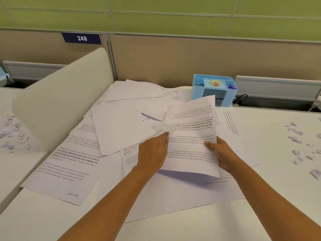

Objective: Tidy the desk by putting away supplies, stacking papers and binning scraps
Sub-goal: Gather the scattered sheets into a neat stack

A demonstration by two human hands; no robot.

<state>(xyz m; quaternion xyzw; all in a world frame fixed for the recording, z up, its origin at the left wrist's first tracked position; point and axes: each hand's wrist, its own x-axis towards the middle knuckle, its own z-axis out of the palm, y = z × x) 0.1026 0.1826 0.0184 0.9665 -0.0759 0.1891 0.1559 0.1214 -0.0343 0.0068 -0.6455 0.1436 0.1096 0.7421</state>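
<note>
Several printed sheets lie scattered across the white desk (52, 223). My right hand (224, 153) grips a printed sheet (191, 129) by its right edge, thumb on top, and holds it raised above the pile. My left hand (152, 152) pinches the corner of a blank-sided sheet (121, 129) just left of it. A sheet marked DUPLICATE (69, 171) lies flat at the front left. Torn paper scraps (298, 146) are strewn at the right, and more scraps (12, 134) at the far left.
A light blue desk organizer (214, 90) with a tape roll and clips stands at the back against the partition. A curved white divider (57, 100) rises at the left. A black cable (242, 99) sits right of the organizer.
</note>
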